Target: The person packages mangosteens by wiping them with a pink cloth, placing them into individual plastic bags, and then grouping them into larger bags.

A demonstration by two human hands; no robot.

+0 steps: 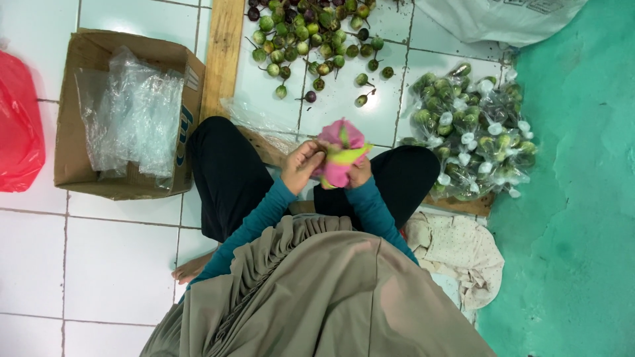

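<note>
I sit cross-legged on a white tiled floor. My left hand (302,165) and my right hand (359,173) are both closed around a pink and yellow-green bundle (339,153), held in front of my knees. It looks like crumpled plastic or cloth; what is inside is hidden. Past my hands, a loose pile of small round green and purple fruits (311,39) with stems lies spread on the tiles.
A cardboard box (76,158) holding clear plastic bags stands at my left. A red plastic bag (18,125) lies at the far left. Packed clear bags of fruit (473,139) are heaped on the right, near a teal floor area (575,198). A wooden plank (221,53) runs beside the box.
</note>
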